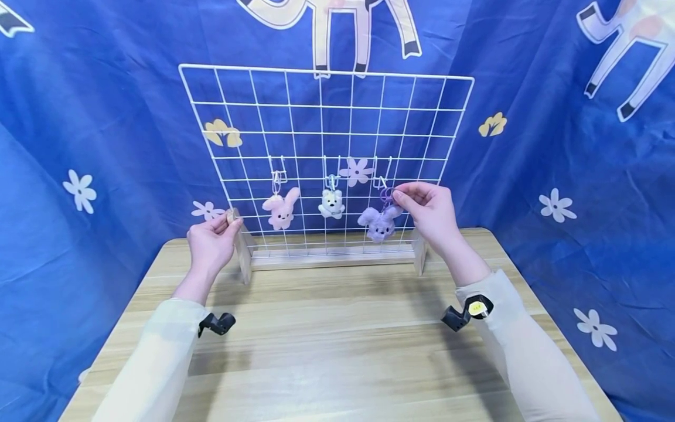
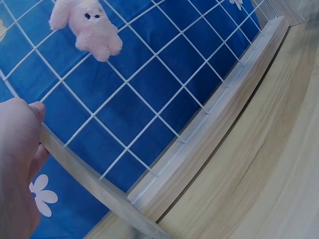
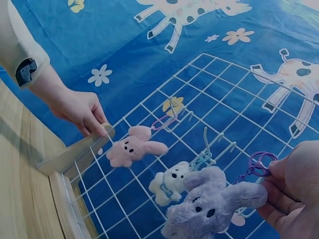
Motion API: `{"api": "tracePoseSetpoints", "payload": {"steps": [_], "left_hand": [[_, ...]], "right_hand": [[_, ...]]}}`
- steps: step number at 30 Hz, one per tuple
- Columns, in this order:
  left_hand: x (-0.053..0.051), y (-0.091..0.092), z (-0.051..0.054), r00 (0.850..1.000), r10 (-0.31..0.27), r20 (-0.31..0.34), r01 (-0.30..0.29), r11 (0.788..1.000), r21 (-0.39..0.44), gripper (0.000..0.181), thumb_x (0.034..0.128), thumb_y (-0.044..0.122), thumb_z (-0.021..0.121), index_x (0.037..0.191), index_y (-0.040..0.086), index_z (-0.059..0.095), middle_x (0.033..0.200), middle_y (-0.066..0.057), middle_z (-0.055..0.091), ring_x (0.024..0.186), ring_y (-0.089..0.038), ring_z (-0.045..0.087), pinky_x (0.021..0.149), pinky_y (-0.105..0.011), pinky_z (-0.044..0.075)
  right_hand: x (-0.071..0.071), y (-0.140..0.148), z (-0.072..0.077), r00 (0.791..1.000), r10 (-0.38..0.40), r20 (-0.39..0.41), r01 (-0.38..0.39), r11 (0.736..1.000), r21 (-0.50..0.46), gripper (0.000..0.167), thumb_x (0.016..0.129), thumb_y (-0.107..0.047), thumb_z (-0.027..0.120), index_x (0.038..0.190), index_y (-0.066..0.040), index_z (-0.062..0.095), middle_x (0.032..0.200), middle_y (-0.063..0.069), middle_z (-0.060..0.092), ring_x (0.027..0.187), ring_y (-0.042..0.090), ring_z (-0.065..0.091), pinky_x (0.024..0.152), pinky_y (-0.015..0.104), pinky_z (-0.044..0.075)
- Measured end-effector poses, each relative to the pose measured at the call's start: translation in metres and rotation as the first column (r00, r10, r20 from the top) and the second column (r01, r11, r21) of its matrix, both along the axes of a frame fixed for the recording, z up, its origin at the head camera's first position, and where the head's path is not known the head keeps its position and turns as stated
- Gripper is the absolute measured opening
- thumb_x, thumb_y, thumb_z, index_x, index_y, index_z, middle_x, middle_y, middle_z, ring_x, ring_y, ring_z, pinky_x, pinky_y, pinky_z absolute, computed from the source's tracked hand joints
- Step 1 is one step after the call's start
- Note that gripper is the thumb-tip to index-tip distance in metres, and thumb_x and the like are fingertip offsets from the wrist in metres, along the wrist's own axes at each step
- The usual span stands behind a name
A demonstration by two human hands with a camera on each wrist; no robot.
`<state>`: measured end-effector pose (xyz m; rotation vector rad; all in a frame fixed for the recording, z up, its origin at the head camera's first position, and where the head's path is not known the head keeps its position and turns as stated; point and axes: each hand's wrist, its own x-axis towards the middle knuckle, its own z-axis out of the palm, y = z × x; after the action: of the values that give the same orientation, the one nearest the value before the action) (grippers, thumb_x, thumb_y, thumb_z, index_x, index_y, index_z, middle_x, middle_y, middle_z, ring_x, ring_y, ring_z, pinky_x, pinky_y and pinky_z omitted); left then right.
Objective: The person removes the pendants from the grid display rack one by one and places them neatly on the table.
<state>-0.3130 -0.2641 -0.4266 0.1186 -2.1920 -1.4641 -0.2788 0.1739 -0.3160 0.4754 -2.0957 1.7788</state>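
Observation:
A white wire grid [image 1: 337, 135] stands in a wooden base [image 1: 332, 256]. The left hand [image 1: 211, 243] grips the top of the base's left upright [image 1: 242, 252]. With thumb and fingers the right hand [image 1: 429, 211] pinches the purple ring [image 3: 261, 163] of a purple plush bunny [image 1: 379, 224], close to the right hook [image 1: 382, 180]; whether the ring touches the hook cannot be told. A pink plush bunny [image 1: 281, 211] hangs from the left hook, and a white plush bear [image 1: 331, 204] from the middle one.
The stand is at the back of a wood-grain table [image 1: 327, 340]. Behind and beside it hangs a blue cloth [image 1: 132, 117] with giraffe-like animals and flowers. Each wrist wears a black camera mount.

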Motion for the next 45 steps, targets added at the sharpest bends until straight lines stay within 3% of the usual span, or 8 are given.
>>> {"api": "tracePoseSetpoints", "payload": {"steps": [10,18,37,45], "left_hand": [[-0.001,-0.001,-0.001,1.000,-0.005,0.011,0.005,1.000,0.001,0.041,0.0996,0.023,0.078,0.133,0.000,0.070,0.123,-0.021,0.071,0.112,-0.018,0.072,0.090,-0.018,0.058],[-0.002,-0.001,-0.001,1.000,0.009,-0.009,-0.009,1.000,-0.022,0.041,0.0994,0.021,0.078,0.133,-0.001,0.070,0.121,-0.022,0.071,0.111,-0.019,0.072,0.089,-0.018,0.058],[-0.001,-0.001,-0.001,1.000,0.019,0.000,-0.019,0.999,-0.026,0.040,0.0991,0.021,0.078,0.132,-0.001,0.071,0.121,-0.022,0.071,0.111,-0.017,0.072,0.089,-0.017,0.058],[-0.001,0.000,-0.001,1.000,0.019,-0.007,-0.019,0.999,-0.031,0.040,0.0990,0.021,0.078,0.131,-0.001,0.071,0.120,-0.022,0.071,0.109,-0.016,0.072,0.088,-0.017,0.058]], "right_hand": [[0.008,0.006,0.000,1.000,-0.002,-0.013,0.002,1.000,0.028,0.018,0.100,-0.006,0.075,0.108,0.011,0.075,0.092,0.014,0.077,0.081,0.015,0.070,0.077,0.021,0.061],[0.019,0.005,0.000,0.999,0.026,-0.023,-0.025,0.999,0.034,0.017,0.100,-0.007,0.076,0.107,0.009,0.076,0.092,0.016,0.076,0.076,0.015,0.067,0.064,0.019,0.055],[0.042,0.000,-0.006,0.993,0.084,-0.088,-0.077,0.994,0.080,0.009,0.097,0.003,0.075,0.104,0.009,0.076,0.096,0.026,0.074,0.077,0.018,0.068,0.064,0.020,0.057],[0.055,-0.001,-0.011,0.991,0.092,-0.093,-0.085,0.993,0.084,0.007,0.097,0.004,0.074,0.103,0.007,0.077,0.094,0.018,0.076,0.076,0.019,0.068,0.066,0.022,0.060]]}}
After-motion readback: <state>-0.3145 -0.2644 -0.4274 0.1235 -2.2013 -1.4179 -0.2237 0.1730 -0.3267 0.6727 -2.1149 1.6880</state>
